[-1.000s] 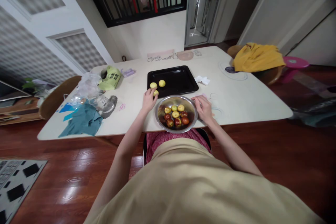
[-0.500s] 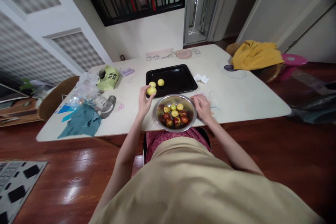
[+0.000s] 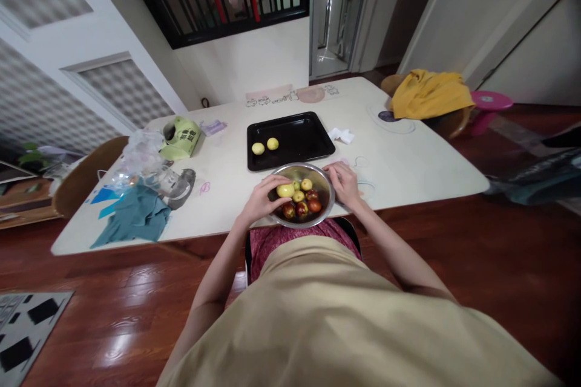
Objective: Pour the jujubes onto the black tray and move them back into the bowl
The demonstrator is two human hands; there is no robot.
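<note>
A metal bowl (image 3: 328, 208) rests at the near table edge in front of me, holding several small jujube-like fruits (image 3: 301, 210), some red-brown and some yellow-green. My left hand (image 3: 265, 196) reaches over its left side, thumb and fingers closed around a larger smooth yellow fruit (image 3: 285, 191) inside the rim. On the bowl's right side, my right hand (image 3: 344, 183) grips the rim with curled fingers; the fingertips are partly hidden. Behind the bowl lies a black baking tray (image 3: 306, 136) with two yellow fruits (image 3: 265, 146) in its left part.
A white crumpled tissue (image 3: 341, 135) lies right of the tray. On the table's left are a green bag (image 3: 184, 138), clear plastic bags (image 3: 144, 154) and a teal cloth (image 3: 134, 214). A yellow cloth (image 3: 429, 95) drapes over a chair at the right.
My left hand has carried the yellow fruit from above the tray's near left corner toward me, into the bowl. My right hand stays at the bowl's rim. The view has shifted slightly.
</note>
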